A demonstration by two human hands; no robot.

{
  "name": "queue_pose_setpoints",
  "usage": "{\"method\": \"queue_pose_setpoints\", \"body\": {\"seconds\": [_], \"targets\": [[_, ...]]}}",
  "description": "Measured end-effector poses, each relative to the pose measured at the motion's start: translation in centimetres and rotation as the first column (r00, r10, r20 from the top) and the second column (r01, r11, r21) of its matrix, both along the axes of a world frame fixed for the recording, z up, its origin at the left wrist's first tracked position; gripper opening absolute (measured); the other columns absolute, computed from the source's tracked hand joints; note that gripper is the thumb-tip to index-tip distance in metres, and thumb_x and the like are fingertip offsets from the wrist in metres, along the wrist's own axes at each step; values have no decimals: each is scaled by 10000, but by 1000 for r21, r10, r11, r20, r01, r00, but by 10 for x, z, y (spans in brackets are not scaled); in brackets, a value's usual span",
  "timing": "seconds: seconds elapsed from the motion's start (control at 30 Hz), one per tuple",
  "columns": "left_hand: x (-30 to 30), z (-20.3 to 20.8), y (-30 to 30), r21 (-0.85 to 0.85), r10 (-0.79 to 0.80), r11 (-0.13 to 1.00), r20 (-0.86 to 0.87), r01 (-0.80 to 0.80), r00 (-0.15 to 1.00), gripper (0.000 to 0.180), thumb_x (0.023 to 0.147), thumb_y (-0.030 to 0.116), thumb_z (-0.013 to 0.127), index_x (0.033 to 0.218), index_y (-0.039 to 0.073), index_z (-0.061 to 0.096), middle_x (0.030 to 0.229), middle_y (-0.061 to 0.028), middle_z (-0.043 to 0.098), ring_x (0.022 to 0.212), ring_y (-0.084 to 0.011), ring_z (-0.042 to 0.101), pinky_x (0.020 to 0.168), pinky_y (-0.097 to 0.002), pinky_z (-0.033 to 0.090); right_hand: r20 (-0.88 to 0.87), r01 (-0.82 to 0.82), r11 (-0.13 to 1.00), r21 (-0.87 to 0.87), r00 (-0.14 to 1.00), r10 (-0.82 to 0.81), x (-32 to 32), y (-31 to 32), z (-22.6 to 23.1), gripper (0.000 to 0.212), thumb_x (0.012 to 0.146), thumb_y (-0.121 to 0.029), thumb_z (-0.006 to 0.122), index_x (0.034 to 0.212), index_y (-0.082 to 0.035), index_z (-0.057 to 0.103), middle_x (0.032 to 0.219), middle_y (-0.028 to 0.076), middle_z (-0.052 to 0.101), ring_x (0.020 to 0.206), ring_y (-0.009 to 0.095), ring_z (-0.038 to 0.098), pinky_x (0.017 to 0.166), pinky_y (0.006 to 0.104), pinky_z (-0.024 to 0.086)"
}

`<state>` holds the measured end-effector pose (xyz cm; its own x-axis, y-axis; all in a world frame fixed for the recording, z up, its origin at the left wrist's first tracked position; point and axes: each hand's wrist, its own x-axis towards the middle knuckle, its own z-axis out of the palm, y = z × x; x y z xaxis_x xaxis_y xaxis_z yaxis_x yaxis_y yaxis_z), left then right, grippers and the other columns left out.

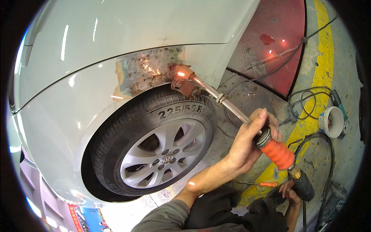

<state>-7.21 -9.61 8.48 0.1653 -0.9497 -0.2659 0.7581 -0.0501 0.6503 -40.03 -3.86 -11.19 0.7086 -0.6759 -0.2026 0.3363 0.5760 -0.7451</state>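
My left hand [251,139] is closed around the metal shaft of a dent-pulling tool [228,106], just ahead of its ribbed orange handle [278,152]. The tool's rusty tip [181,75] presses on a sanded, bare-metal patch [147,71] of a white car's fender [96,50], above the wheel arch; small sparks glow there. My right hand [288,191] holds the black cable end [303,185] behind the handle.
The car's tyre and silver alloy wheel [162,154] sit just below the patch. Black cables [305,100] trail over the concrete floor with its yellow line [322,58] and red area [270,38]. A white round power tool [331,121] and an orange-handled screwdriver [264,184] lie nearby.
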Motion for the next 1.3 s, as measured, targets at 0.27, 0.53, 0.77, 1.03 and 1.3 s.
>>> {"method": "queue_pose_setpoints", "body": {"seconds": [0.27, 0.53, 0.77, 1.03, 1.3], "targets": [[54, 21, -14, -94, 282, 953, -73, -289, 956, 281, 1099, 353, 564, 997, 91, 581, 817, -36, 581, 829, -203, 581, 948, -411, 496, 38, -34, 999, 1, 999, 34, 3, -2, 14, 325, 968, -357, 737, 918, -76, 580, 683, 51, 560, 548, 199, 586, 671, 380, 533], [-49, -41, 30, -57, -198, 979, -50, 195, 979, 283, 1100, 345, 583, 1048, 67, 562, 994, -67, 609, 1004, -202, 614, 955, -379, 486, -8, 12, 999, 48, 1000, -12, -86, 32, -34, 657, 948, -354, 727, 1439, 30, 518, 694, 111, 609, 601, 260, 636, 702, 477, 573], [-31, -28, 14, -61, -160, 985, -20, 158, 987, 435, 1134, 434, 481, 956, 53, 592, 909, -77, 646, 882, -171, 626, 874, -355, 526, 47, -31, 999, -33, 998, 32, -64, 32, -30, 569, 966, -380, 715, 1345, -17, 495, 665, 100, 580, 560, 236, 605, 651, 460, 560], [-10, -15, 8, 16, -136, 991, 25, 136, 990, 465, 1150, 422, 423, 921, 52, 589, 899, -77, 605, 929, -220, 609, 904, -391, 503, 62, -12, 996, 84, 998, 7, -7, 8, 15, 283, 970, -327, 726, 909, -79, 603, 577, 31, 506, 540, 199, 579, 644, 394, 535], [-4, -13, 3, 2, -135, 991, 43, 135, 990, 459, 1150, 423, 426, 915, 61, 582, 899, -79, 613, 887, -214, 613, 897, -390, 507, 74, -39, 997, 65, 997, 34, -5, 10, 14, 285, 972, -327, 724, 907, -79, 598, 575, 27, 501, 538, 196, 575, 643, 397, 535]]}}
